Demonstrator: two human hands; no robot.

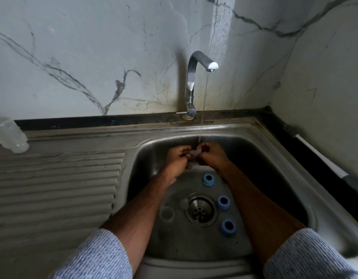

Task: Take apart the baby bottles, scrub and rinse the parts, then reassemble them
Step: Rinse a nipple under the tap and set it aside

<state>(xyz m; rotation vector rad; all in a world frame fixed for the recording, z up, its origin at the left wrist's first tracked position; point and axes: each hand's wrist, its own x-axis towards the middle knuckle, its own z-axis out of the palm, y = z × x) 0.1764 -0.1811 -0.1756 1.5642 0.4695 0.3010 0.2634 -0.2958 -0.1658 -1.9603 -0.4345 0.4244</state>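
- The marble-veined wall [93, 57] rises behind the sink [274, 158]; it turns a corner to the right of the sink.
- The steel surface [53, 178] with its ribbed draining board lies to the left of the sink basin, joined to it in one sheet.
- The sink is a steel basin; its drain [200, 210] sits low in the middle of the basin floor.
- The chrome tap [192, 81] stands at the back rim of the sink; a thin stream of water [204, 101] falls from its spout into the basin.
- A clear bottle [10, 135] lies tilted on the surface, well to the left of the sink, at the far back corner.
- A white-handled tool [319, 156] lies along the dark ledge to the right of the sink; what it is cannot be told.
- The left hand [177, 160] and the right hand [211, 156] meet at the back of the sink, under the stream; the fingers of both are curled round a small clear part [194, 153], probably a teat, though it is blurred.
- Three blue rings lie on the sink floor: one [209, 179] just behind the drain, one [224, 202] touching the drain's right edge, one [228, 226] in front and to the right of the drain.
- A clear round piece [167, 213] lies on the sink floor left of the drain.
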